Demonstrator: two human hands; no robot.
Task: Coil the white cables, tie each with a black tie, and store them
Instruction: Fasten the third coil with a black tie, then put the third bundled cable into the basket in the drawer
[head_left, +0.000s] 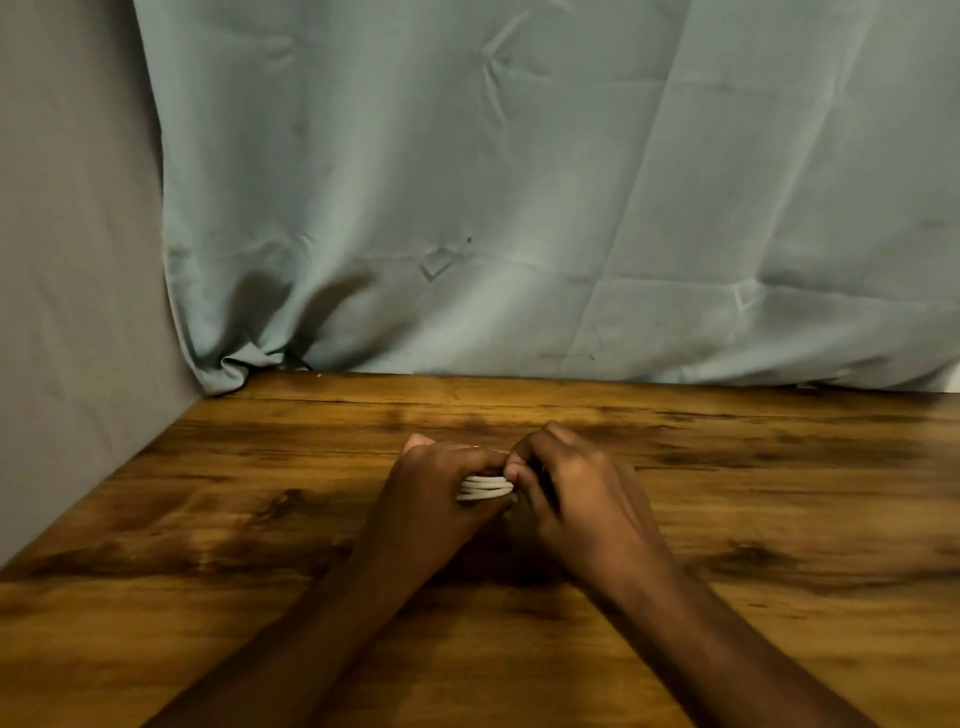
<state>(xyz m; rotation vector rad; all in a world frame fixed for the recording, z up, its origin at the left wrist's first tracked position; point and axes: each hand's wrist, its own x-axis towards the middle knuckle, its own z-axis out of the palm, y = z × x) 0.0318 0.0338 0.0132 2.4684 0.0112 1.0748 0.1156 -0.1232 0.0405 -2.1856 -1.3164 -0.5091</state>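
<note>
A coiled white cable (485, 487) shows as a few stacked strands between my two hands, just above the wooden table (260, 519). My left hand (441, 483) grips the coil from the left, fingers curled round it. My right hand (566, 483) is curled against the coil's right side, fingertips pinching at it, with a thin dark strip, which looks like a black tie (545, 480), running under its fingers. Most of the coil is hidden behind both hands.
A pale blue-grey cloth (519, 182) hangs behind the table's far edge, and a grey cloth wall (67, 260) borders the left side. The tabletop stretches left and right of my hands.
</note>
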